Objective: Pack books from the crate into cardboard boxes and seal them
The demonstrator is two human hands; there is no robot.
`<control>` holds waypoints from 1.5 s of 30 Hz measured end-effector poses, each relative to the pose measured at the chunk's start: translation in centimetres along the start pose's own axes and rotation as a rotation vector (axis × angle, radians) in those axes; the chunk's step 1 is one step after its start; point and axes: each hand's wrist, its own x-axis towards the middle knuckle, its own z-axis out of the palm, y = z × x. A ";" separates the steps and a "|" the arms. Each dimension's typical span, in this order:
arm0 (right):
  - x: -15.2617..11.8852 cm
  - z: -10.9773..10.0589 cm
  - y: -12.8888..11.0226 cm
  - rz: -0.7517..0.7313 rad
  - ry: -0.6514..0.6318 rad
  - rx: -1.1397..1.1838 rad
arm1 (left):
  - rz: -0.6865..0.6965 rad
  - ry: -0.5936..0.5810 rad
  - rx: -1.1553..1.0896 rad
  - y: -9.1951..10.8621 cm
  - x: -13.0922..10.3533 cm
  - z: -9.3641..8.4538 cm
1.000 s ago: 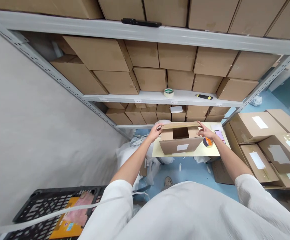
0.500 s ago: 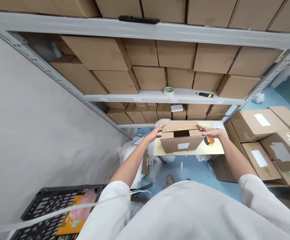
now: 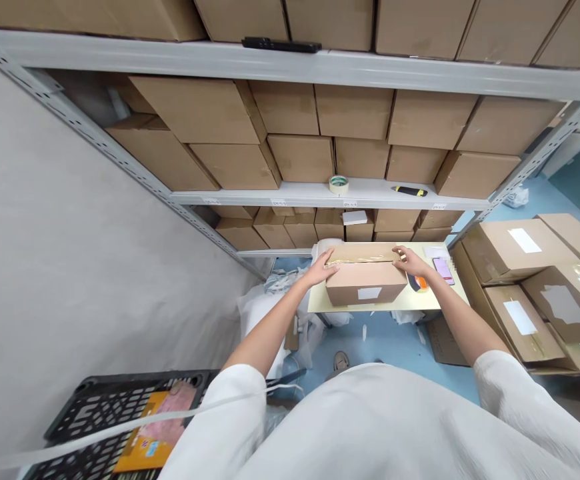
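Note:
A cardboard box (image 3: 365,275) with a white label on its front stands on the pale yellow table (image 3: 320,303). Its top flaps lie folded down, and shiny clear tape runs along the rear flap. My left hand (image 3: 321,269) grips the box's left end, thumb on the near flap and fingers by the far one. At the right end, my right hand (image 3: 410,261) has bent fingers on the flaps' edge. Just beside that hand lies a tape roll (image 3: 419,283) with an orange core, partly hidden by my wrist. A phone (image 3: 443,271) with a lit screen rests farther right.
Shelving (image 3: 290,200) full of cardboard boxes rises ahead, holding a masking tape roll (image 3: 339,185) and a utility knife (image 3: 409,191). Labelled boxes (image 3: 517,313) are stacked at right. A black crate (image 3: 95,407) sits lower left, with a grey wall (image 3: 95,280) beyond.
The near flap has come down over the dark opening in the box top. My hands have shifted onto the flaps, the right one moving inward. The phone has come into view.

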 end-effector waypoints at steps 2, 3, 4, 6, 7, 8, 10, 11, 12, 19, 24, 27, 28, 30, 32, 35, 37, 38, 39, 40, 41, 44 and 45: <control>-0.1 0.7 0.4 -0.025 0.012 -0.012 | 0.059 0.028 0.048 -0.5 0.1 0.7; -0.2 0.8 0.5 -0.026 0.001 -0.011 | 0.070 0.029 0.058 -0.7 0.2 0.9; -0.2 0.9 0.6 -0.020 -0.012 -0.007 | 0.072 0.024 0.063 -0.8 0.3 1.1; -0.4 0.6 0.8 0.000 -0.030 -0.002 | 0.068 0.006 0.066 -1.0 0.4 1.2; -0.4 0.4 0.8 0.005 -0.034 -0.001 | 0.069 -0.007 0.066 -1.0 0.5 1.2; -0.5 0.2 0.9 0.008 -0.038 -0.003 | 0.072 -0.021 0.066 -1.0 0.5 1.2; -0.4 -0.3 1.2 0.010 -0.047 -0.016 | 0.078 -0.039 0.076 -0.8 0.4 1.2; -0.4 -0.5 1.3 0.006 -0.052 -0.025 | 0.078 -0.043 0.091 -0.7 0.3 1.2; -0.2 -0.7 1.5 0.000 -0.057 -0.035 | 0.075 -0.045 0.119 -0.5 0.2 1.2; 0.3 -0.6 2.4 -0.037 -0.036 -0.072 | 0.216 -0.047 0.701 4.7 -1.3 3.4; -0.7 0.0 2.6 0.015 -0.015 0.028 | 0.406 -0.319 0.836 9.0 -1.5 8.9; -1.2 -0.3 3.7 0.042 0.012 0.181 | 0.388 -0.369 0.890 9.6 -1.4 10.8; -1.2 -0.6 4.5 0.067 0.047 0.235 | 0.380 -0.368 0.904 9.5 -1.3 10.9; -1.2 -1.3 6.5 0.152 0.168 0.259 | 0.374 -0.376 0.918 9.2 -0.9 10.8; -1.1 -1.9 9.0 0.280 0.273 0.123 | 0.374 -0.376 0.920 8.8 -0.5 10.5; -1.1 -2.2 12.8 0.509 0.214 -0.206 | 0.359 -0.354 0.918 8.4 -0.1 10.3; -1.2 -1.8 14.8 0.616 0.105 -0.369 | 0.336 -0.351 0.921 8.3 -0.1 10.3; -1.1 -1.6 15.6 0.644 0.066 -0.428 | 0.330 -0.352 0.924 8.2 -0.2 10.3; -1.1 -1.3 16.3 0.659 0.039 -0.473 | 0.323 -0.352 0.927 8.2 -0.3 10.3; -1.0 -1.0 16.9 0.664 0.022 -0.506 | 0.314 -0.353 0.929 8.1 -0.4 10.4; -0.8 -0.7 17.4 0.662 0.008 -0.531 | 0.303 -0.356 0.930 8.1 -0.6 10.4; -0.2 -0.1 18.2 0.648 -0.043 -0.590 | 0.262 -0.376 0.928 8.3 -0.8 10.3; 0.0 0.1 18.4 0.639 -0.060 -0.605 | 0.250 -0.382 0.925 8.3 -0.8 10.3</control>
